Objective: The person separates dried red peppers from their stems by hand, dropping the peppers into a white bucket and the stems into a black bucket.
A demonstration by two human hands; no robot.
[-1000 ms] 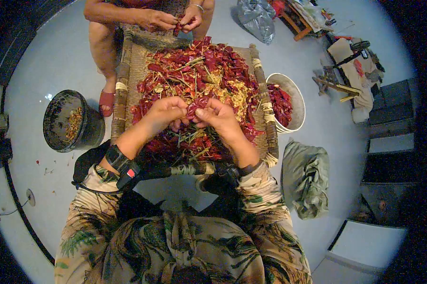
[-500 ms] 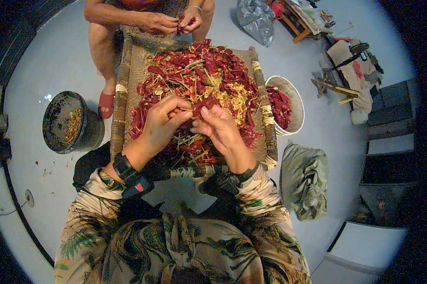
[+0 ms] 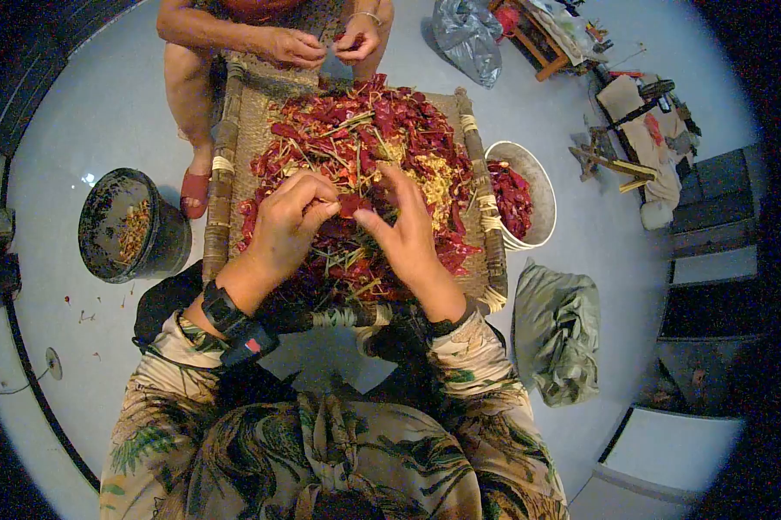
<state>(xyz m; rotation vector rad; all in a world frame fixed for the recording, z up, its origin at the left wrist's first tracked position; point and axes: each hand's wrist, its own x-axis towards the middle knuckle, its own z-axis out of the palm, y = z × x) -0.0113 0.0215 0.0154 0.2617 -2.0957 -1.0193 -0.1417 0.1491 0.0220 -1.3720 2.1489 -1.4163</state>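
Note:
Dried red chilies (image 3: 321, 143) with stems and yellow seeds are heaped on a woven-topped wooden frame (image 3: 252, 113). Above the near part of the heap, my left hand (image 3: 291, 217) is closed in a pinch, and I cannot tell what it holds. Dark red chili shows just beside its fingertips. My right hand (image 3: 408, 243) is open to the right of it, thumb and forefinger spread apart, with chilies behind the gap.
Across the frame sits another person, whose hands (image 3: 321, 45) are raised over its far edge. A black bucket (image 3: 169, 247) with stems and scraps stands left. On the right are a white bucket (image 3: 544, 195) of chilies and a green sack (image 3: 555, 334).
My hands have come apart; the right one has opened and released the red chili it pinched. The other person's hands have also separated.

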